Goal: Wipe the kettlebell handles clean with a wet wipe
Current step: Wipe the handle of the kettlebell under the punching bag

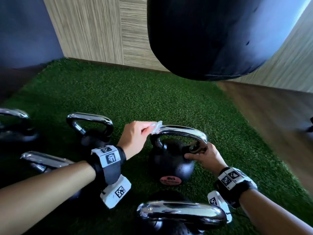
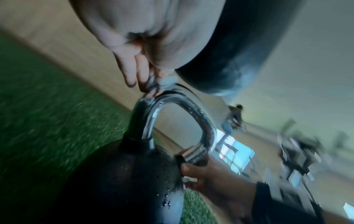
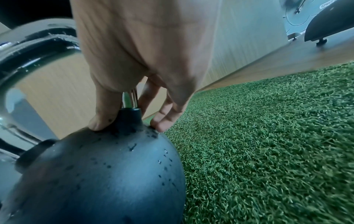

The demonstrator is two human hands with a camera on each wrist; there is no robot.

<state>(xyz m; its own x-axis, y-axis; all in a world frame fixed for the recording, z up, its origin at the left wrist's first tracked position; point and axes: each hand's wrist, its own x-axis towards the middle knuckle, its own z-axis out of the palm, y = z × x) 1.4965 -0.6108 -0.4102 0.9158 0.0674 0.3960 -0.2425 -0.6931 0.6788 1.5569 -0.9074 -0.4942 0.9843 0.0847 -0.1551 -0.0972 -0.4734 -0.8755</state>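
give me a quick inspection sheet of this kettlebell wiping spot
surface: green turf, wood floor beside it
job's things: kettlebell upright, droplets on its body; wet wipe on the left end of the chrome handle
clutter: four other kettlebells close by, nearest
grippers: left hand pinches the wipe; right hand grips the handle's right base
cables: nothing seen
surroundings: black punching bag hanging above, wood-panel wall

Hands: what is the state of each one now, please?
Left hand: pinches the wipe on the handle.
Right hand: grips the handle's base.
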